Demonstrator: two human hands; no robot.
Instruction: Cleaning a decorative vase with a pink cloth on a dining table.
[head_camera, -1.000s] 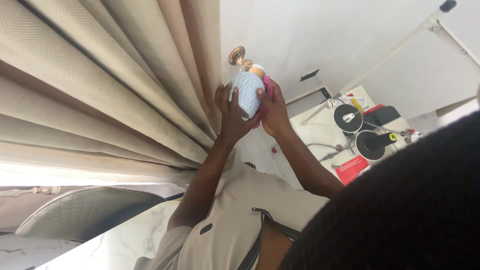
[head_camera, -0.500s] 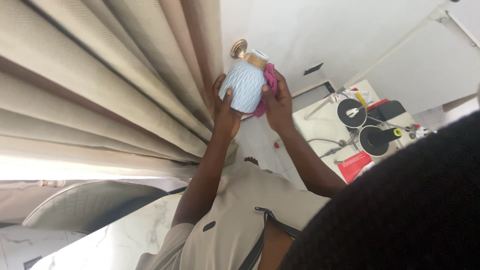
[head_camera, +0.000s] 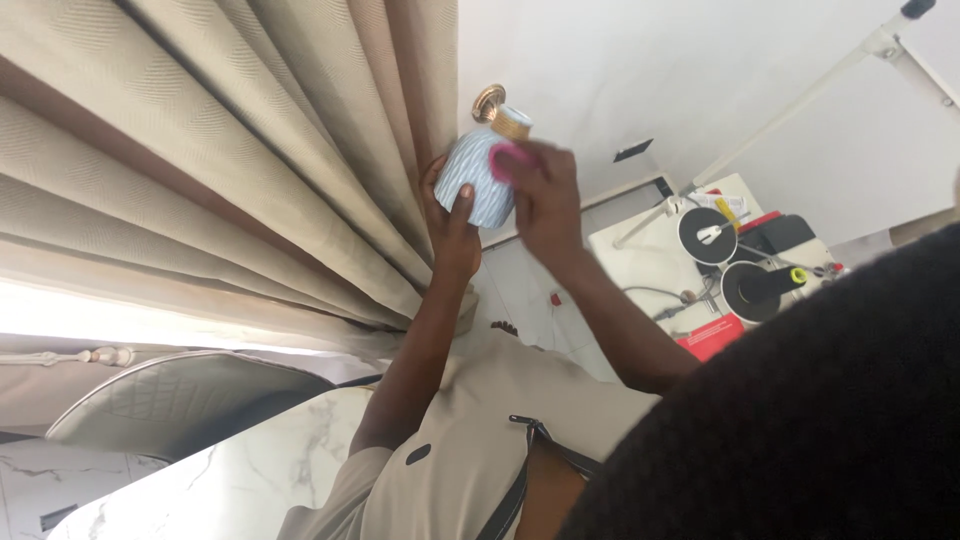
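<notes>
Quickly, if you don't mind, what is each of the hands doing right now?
Left hand: closed around the pale blue ribbed vase, holding it up.
Right hand: closed on a pink cloth, pressing it against the vase; blurred.

Pale-blue ribbed vase (head_camera: 478, 180), pink cloth (head_camera: 503, 163), beige curtain (head_camera: 200, 160)

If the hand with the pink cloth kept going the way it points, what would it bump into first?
Probably the pale blue ribbed vase: the right hand already presses the pink cloth against it, though motion blur makes depth hard to judge.

Vase (head_camera: 480, 180) between curtain (head_camera: 230, 160) and cloth (head_camera: 503, 163)
</notes>
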